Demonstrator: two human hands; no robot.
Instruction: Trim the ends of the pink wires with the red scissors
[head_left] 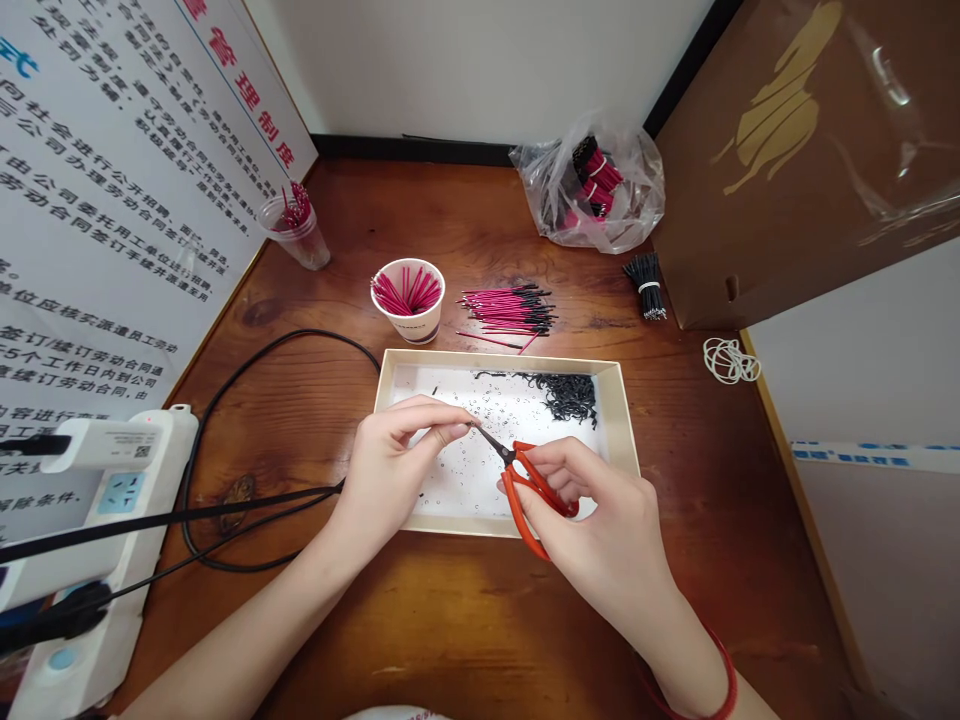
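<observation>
Over the shallow box my left hand [401, 465] is closed, thumb and forefinger pinched together. What lies between those fingertips is too small to make out. My right hand [607, 515] grips red-handled scissors [517, 470], their dark narrow blades pointing left and touching or nearly touching the pinched fingertips. Beneath both hands is a cream box [628, 430] with a white bottom, scattered with tiny dark bits. A heap of short black curled pieces [574, 397] fills its far right corner. Just behind the box lie red wires with black ends [510, 310].
A paper cup [416, 325] holds more red wires, and a clear plastic cup [304, 245] stands farther left. Toward the back right are a plastic bag [544, 190] of bundles, a black wire bundle [645, 287] and white bands [731, 361]. A power strip [142, 540] and black cable [247, 350] lie left.
</observation>
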